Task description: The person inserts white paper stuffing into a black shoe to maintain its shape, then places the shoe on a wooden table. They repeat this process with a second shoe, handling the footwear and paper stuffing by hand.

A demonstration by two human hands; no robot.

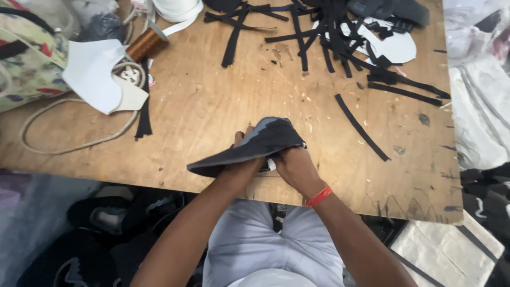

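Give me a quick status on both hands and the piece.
Left hand and right hand both gripping dark fabric piece above the wooden table. Loose black strip lies apart, right.

Even, diffuse daylight is falling across the wooden table [212,106], leaving only soft, short shadows under the black strips [361,127] and the hands. The white sheet [478,117] at right is washing out toward glare, while wide-angle distortion is bowing the table edges. Corners are blurring slightly; the floor below is sitting dim.
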